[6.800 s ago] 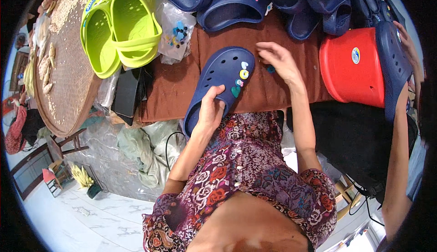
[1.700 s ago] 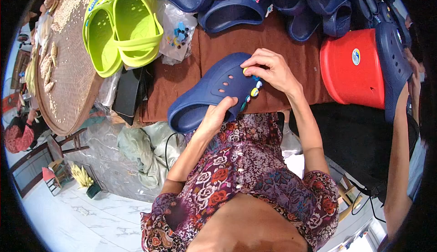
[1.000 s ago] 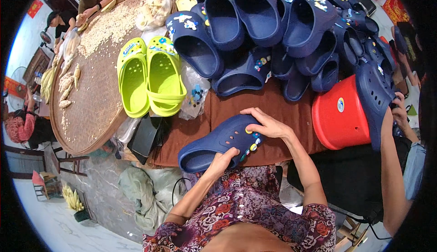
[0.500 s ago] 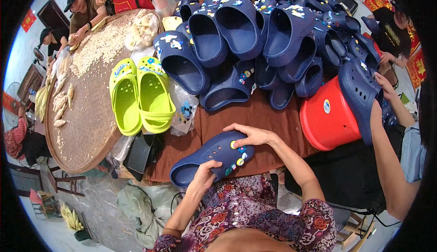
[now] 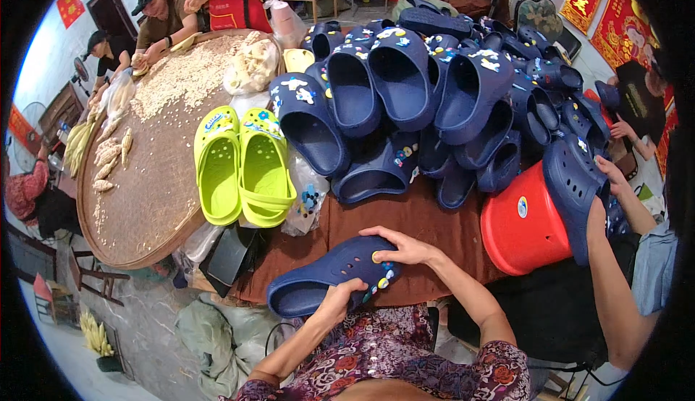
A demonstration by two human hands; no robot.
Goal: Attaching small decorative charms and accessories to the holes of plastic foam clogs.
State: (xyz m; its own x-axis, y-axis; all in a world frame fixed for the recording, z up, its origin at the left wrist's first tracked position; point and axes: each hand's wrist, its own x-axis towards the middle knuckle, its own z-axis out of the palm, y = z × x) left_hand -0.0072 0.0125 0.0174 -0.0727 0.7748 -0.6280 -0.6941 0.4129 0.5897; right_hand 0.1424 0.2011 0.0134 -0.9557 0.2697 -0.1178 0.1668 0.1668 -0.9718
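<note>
A navy blue clog (image 5: pixel 308 274) lies over the near edge of the brown cloth (image 5: pixel 427 227), its wide heel opening to the left. My left hand (image 5: pixel 344 300) grips its near side, thumb on top. My right hand (image 5: pixel 405 247) holds the toe end, with the thumb by a round yellow charm. A row of small coloured charms (image 5: pixel 384 279) runs along the toe, between my hands. Beyond it rises a heap of navy clogs (image 5: pixel 402 86), several bearing charms. Two lime green clogs (image 5: pixel 217 169) stand to the left, next to a clear bag of charms (image 5: pixel 309 198).
A red bucket (image 5: pixel 517 224) stands at the right, where another person's hands (image 5: pixel 599 216) hold a navy clog (image 5: pixel 572 176). On the left, a round woven tray (image 5: pixel 145 205) carries corn kernels and cobs. A black box (image 5: pixel 232 260) sits at the cloth's left edge. More people are beyond the tray.
The view has shifted, so the heap and tray appear lower and a little to the right. Both my hands keep hold of the clog, which looks slightly turned.
</note>
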